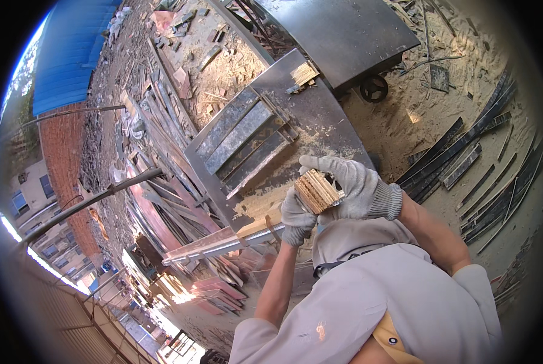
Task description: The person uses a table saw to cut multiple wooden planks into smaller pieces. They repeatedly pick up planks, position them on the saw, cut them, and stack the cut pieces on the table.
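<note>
A small stack of short wooden strips (314, 192), pale and brown with layered edges, is held between my two gloved hands just in front of my body. My left hand (298, 213), in a grey knit glove, closes around the lower left side of the stack. On the right side, my right hand (356, 187) grips it in a matching glove, its fingers curving over the far end. Beyond my hands lies a dark metal worktable (338, 124) strewn with sawdust. Several worn boards (242, 138) rest on its left part, and a small pile of light strips (303, 74) sits near its far edge.
A wider dark metal table (344, 33) adjoins at the far right, with a black wheel (374, 89) beneath. Long dark boards (453, 151) lie on the ground to the right. Scrap planks (162, 212) heap up at left, beside a long wooden beam (217, 244).
</note>
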A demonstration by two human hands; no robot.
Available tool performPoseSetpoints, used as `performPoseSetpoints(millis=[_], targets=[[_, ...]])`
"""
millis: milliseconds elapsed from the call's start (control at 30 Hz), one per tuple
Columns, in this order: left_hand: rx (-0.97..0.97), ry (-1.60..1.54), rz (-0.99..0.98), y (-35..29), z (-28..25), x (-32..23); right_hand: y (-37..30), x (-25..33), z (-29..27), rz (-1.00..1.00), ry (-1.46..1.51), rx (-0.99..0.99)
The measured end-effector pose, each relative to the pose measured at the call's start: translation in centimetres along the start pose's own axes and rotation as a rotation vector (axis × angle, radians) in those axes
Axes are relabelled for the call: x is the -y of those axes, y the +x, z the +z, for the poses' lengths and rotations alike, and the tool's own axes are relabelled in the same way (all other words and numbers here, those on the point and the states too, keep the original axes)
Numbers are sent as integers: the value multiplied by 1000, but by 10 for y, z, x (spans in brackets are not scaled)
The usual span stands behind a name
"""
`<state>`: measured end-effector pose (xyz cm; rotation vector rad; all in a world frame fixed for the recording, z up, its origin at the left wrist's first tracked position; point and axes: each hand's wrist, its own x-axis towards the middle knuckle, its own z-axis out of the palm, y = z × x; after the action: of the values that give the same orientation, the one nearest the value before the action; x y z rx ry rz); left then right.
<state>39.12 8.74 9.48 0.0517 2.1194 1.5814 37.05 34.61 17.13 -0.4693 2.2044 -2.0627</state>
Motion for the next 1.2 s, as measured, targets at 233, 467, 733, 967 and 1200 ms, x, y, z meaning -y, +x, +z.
performPoseSetpoints(millis=[233,467,733,967,1200], targets=[[-13,0,-49,-12,7,-13,17,12,-10,-49,-47,14],[-355,-465,2,-35,-6,25,22,-14,-37,121,-162,-205],[-897,-605,-209,-85,-56,49,-2,-85,-84,432,478,-505],[-1007,-913,-262,-71,-62,90,23,-173,-29,607,810,-520],[-978,-1192,-211,-21,-85,132,97,-233,24,602,514,-352]])
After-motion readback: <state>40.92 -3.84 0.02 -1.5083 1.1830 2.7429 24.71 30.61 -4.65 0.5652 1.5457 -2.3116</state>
